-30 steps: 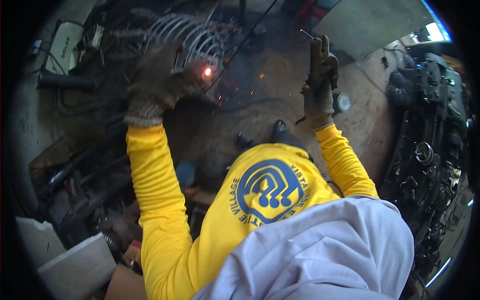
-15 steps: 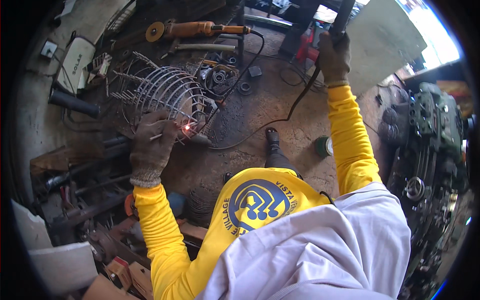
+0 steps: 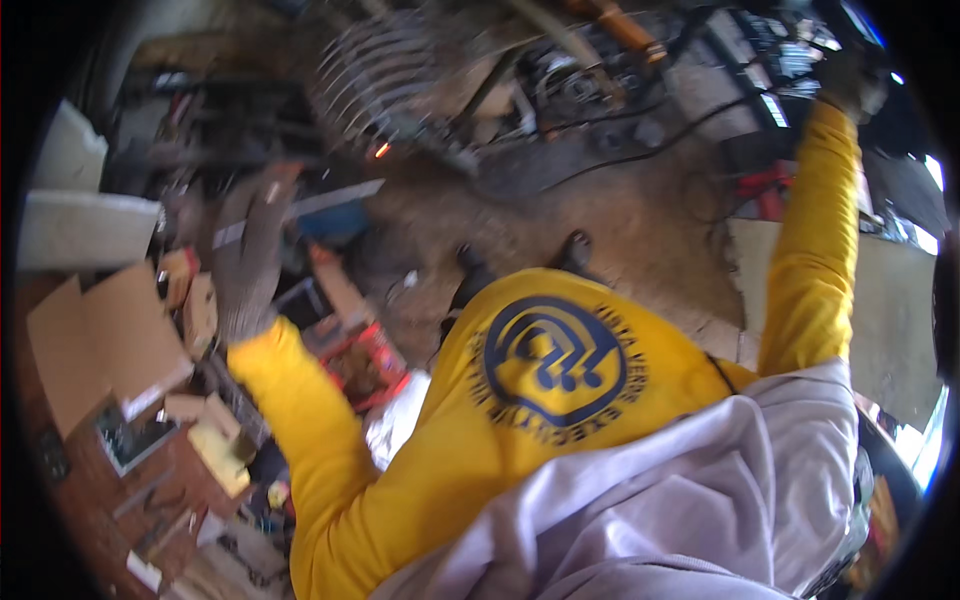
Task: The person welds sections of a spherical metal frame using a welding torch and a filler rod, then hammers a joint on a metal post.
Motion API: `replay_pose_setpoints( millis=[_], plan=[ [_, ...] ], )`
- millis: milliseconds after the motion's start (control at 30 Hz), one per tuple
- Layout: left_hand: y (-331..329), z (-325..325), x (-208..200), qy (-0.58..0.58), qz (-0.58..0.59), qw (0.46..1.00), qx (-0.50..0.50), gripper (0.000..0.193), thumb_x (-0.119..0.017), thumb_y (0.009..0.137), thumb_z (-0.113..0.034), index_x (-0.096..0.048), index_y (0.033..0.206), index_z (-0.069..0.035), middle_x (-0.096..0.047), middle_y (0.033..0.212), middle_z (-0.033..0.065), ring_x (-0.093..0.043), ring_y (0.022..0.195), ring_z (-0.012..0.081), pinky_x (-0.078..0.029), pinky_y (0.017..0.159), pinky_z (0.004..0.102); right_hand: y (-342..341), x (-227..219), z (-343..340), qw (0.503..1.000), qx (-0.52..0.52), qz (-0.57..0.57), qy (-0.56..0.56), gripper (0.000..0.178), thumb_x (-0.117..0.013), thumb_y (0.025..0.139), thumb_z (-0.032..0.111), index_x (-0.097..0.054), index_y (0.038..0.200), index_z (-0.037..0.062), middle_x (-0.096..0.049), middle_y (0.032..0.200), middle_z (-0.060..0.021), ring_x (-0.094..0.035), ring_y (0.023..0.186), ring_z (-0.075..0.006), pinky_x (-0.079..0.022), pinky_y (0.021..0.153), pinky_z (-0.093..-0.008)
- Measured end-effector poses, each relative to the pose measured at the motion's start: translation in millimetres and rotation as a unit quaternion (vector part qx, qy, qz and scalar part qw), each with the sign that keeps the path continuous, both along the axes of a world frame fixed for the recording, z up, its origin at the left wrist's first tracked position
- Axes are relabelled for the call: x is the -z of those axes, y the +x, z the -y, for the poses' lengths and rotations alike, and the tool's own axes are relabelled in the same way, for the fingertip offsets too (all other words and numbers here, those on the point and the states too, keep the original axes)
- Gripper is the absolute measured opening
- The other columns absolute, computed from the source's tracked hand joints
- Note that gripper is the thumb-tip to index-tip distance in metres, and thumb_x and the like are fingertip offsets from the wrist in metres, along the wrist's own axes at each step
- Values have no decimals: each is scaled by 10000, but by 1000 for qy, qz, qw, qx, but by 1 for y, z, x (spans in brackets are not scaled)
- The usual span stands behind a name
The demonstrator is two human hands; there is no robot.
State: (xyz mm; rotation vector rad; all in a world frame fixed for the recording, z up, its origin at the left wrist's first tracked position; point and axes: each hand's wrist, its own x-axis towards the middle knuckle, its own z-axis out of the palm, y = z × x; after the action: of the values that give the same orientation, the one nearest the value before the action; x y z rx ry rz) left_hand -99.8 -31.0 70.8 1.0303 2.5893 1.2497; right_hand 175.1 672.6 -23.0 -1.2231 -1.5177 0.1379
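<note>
My left hand (image 3: pixel 250 245), in a brown work glove, is smeared by motion at the left. It is closed on a thin pale metal rod (image 3: pixel 340 196) that sticks out on both sides of it. My right hand (image 3: pixel 850 85), gloved too, reaches to the far right rim. It grips a dark handle, mostly lost in shadow, with a black cable (image 3: pixel 690 128) running away from it. At the far side lies a cage of curved metal rods (image 3: pixel 375 75). A small orange-hot spot (image 3: pixel 382 150) glows at its near end.
An orange angle grinder (image 3: pixel 625 32) lies beyond the cage, beside metal rings and parts. Cardboard (image 3: pixel 110 340), wood scraps and a red crate (image 3: pixel 405 380) crowd the left. A pale sheet panel (image 3: pixel 890 290) stands at right. My feet are on the brown floor (image 3: pixel 530 215).
The view has swung, so the cage now sits farther off. My left hand has drawn back from it with the rod; my right arm reaches farther out. The hot spot has dimmed to orange.
</note>
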Motion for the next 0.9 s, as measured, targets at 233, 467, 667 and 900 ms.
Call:
replay_pose_setpoints(
  millis=[233, 467, 667, 900],
  plan=[
    [35, 87, 112, -47, 173, 967, -178, 446, -621, 1007, -397, -685, 1183, 8, -663, 1102, 154, -621, 1028, 238, -513, 897, 375, -53, -7, 0, 985, -85, -111, 96, 606, -607, 980, 316, -417, 1483, 36, -546, 1416, -205, -532, 1288, -361, -402, 1092, -429],
    [59, 112, 140, -176, 239, 930, -216, 434, -635, 974, -431, -719, 984, -6, -681, 800, 57, -639, 736, 165, -496, 702, 354, -102, 40, -32, 997, -33, -63, 41, 695, -570, 905, 555, -600, 1264, -40, -635, 1248, -304, -618, 1183, -445, -481, 1017, -469],
    [59, 125, 156, -222, 253, 905, -260, 441, -643, 974, -427, -751, 1054, -7, -710, 818, 41, -638, 788, 144, -487, 709, 344, -122, 57, 13, 1000, -18, -14, -4, 720, -605, 879, 555, -574, 1296, -31, -641, 1241, -298, -625, 1163, -445, -486, 1005, -480],
    [73, 132, 167, -244, 261, 898, -259, 621, -576, 938, -619, -714, 944, -14, -713, 848, 123, -668, 808, 244, -494, 788, 390, -132, 66, 31, 1000, -5, 20, -7, 759, -645, 848, 554, -544, 1332, -21, -648, 1233, -292, -633, 1139, -445, -492, 993, -494]
  ],
)
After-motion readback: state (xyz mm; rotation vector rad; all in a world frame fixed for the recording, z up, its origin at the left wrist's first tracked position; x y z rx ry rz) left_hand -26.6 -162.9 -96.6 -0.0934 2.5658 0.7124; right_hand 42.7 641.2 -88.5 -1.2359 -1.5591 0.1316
